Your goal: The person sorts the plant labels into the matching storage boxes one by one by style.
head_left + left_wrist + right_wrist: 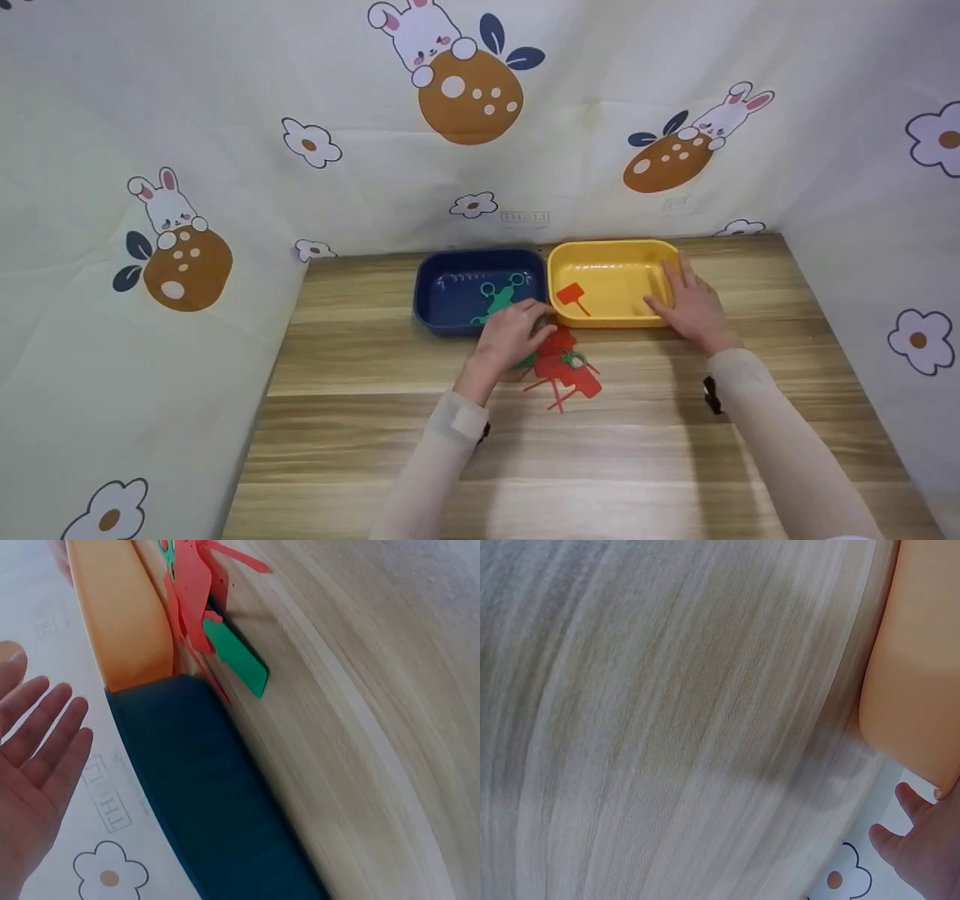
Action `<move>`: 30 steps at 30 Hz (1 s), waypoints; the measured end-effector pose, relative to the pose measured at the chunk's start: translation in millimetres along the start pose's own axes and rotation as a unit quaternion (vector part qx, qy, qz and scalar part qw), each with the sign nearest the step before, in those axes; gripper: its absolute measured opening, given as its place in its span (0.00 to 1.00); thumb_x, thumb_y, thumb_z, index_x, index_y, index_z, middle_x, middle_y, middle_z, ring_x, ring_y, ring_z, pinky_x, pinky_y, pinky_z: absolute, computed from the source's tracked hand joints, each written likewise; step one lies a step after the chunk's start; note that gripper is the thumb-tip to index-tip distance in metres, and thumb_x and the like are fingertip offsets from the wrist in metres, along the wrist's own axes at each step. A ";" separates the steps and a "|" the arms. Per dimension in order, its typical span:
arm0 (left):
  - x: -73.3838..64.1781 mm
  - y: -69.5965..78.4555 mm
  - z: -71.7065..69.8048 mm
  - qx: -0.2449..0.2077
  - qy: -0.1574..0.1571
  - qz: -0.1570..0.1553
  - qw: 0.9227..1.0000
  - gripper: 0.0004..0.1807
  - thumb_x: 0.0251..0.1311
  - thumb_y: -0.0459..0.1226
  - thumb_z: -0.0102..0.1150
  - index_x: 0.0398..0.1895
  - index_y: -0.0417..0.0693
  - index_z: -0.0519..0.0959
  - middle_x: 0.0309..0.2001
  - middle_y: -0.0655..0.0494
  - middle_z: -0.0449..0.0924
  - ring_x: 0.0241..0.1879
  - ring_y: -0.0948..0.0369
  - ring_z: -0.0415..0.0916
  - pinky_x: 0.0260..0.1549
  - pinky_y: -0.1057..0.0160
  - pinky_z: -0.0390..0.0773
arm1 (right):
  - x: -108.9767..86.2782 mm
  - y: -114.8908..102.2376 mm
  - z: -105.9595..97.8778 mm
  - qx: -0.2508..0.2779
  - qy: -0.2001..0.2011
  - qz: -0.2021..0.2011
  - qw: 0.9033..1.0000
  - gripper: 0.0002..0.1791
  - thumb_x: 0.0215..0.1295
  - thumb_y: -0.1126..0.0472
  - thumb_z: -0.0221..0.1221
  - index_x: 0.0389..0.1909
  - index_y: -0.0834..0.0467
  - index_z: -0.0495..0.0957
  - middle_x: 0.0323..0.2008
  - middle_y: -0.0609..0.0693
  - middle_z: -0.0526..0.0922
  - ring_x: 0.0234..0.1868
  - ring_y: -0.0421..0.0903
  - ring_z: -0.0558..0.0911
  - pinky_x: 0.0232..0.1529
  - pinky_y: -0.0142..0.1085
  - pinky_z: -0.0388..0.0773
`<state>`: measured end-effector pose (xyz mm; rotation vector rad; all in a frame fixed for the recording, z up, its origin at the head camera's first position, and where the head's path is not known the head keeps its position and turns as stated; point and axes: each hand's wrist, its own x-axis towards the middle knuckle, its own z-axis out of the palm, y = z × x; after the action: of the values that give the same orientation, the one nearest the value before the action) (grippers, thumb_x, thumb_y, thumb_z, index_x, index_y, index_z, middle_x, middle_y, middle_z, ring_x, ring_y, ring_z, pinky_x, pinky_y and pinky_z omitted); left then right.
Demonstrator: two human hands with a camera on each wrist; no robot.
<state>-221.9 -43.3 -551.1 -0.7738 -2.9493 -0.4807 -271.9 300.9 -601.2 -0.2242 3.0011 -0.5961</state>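
In the head view my left hand (pixel 512 334) hovers over the near right corner of the dark blue bin (pixel 450 285), fingers loosely bent and holding nothing. The left wrist view shows the same hand (pixel 34 772) with its fingers extended. My right hand (pixel 697 311) rests on the right end of the yellow bin (pixel 615 322), fingers spread at the rim. A green flat cutout with two rings (pixel 499 300) lies in the blue bin. In the yellow bin is a red paddle-shaped cutout (pixel 571 293). Below my left hand, red cutouts (pixel 562 367) lie in a pile.
The two bins stand side by side at the back of the wooden table (pixel 360 420), close to a patterned cloth wall (pixel 562 172). A small green ringed piece (pixel 576 360) lies on the red pile. A green flat piece (pixel 240 660) sticks out beside it.
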 end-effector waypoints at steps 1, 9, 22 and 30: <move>-1.8 -1.0 -0.5 -0.004 -0.004 -0.002 1.000 0.19 0.68 0.53 0.57 0.55 0.57 0.82 0.48 0.60 0.84 0.43 0.62 0.82 0.45 0.63 0.83 | 0.0 0.1 -0.1 0.001 -0.001 0.001 1.000 0.48 0.72 0.37 0.48 0.79 0.62 0.43 0.79 0.67 0.36 0.70 0.77 0.56 0.68 0.70 0.54; -15.8 -9.3 3.4 -0.036 -0.030 -0.019 0.999 0.18 0.68 0.54 0.57 0.53 0.57 0.83 0.46 0.61 0.84 0.45 0.62 0.82 0.46 0.62 0.83 | -1.7 -1.0 -1.3 0.000 0.003 0.002 1.000 0.48 0.71 0.35 0.47 0.79 0.63 0.45 0.79 0.67 0.37 0.68 0.78 0.59 0.68 0.70 0.56; -28.6 -13.6 18.4 -0.048 -0.117 -0.079 0.989 0.20 0.64 0.51 0.63 0.54 0.53 0.83 0.49 0.58 0.83 0.49 0.59 0.81 0.52 0.58 0.81 | -2.8 -2.2 -2.0 0.004 -0.003 0.003 1.000 0.49 0.72 0.34 0.47 0.79 0.62 0.44 0.79 0.67 0.37 0.69 0.78 0.58 0.68 0.70 0.54; -34.0 -15.4 26.3 -0.046 -0.141 -0.097 0.984 0.17 0.59 0.48 0.69 0.48 0.52 0.84 0.41 0.57 0.82 0.40 0.60 0.79 0.42 0.61 0.81 | -1.8 -0.7 -0.7 -0.002 0.000 -0.005 1.000 0.49 0.72 0.34 0.46 0.79 0.63 0.44 0.79 0.67 0.37 0.69 0.78 0.58 0.68 0.70 0.55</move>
<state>-199.0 -63.9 -584.9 -0.6083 -3.3082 -0.5662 -270.1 300.8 -600.1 -0.2397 3.0039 -0.5919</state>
